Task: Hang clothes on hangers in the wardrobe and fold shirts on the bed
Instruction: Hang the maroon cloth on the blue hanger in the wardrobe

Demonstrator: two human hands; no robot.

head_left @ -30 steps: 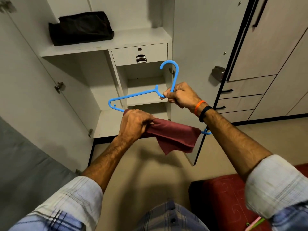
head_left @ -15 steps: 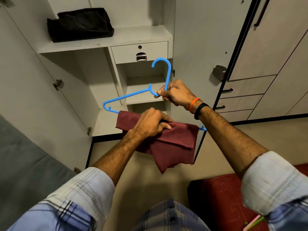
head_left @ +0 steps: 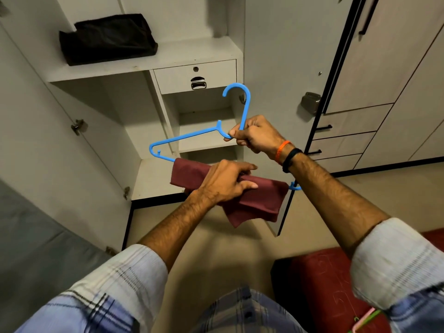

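**Maroon cloth draped on hanger bar, rail out of view**

R hand [head_left: 255, 134] fists the blue hanger [head_left: 192, 135] at the neck, hook up. L hand [head_left: 225, 181] lies just below it, fingers curled over the maroon cloth [head_left: 259, 200] folded across the bottom bar. Bar's long axis runs left-right, tilted down to the right. Wardrobe [head_left: 149, 61] w/ open doors sits straight ahead (no rail visible, prob. higher up). Black bag [head_left: 108, 37] on upper shelf, small drawer [head_left: 194, 75] behind the hook; nothing blocks the lift.
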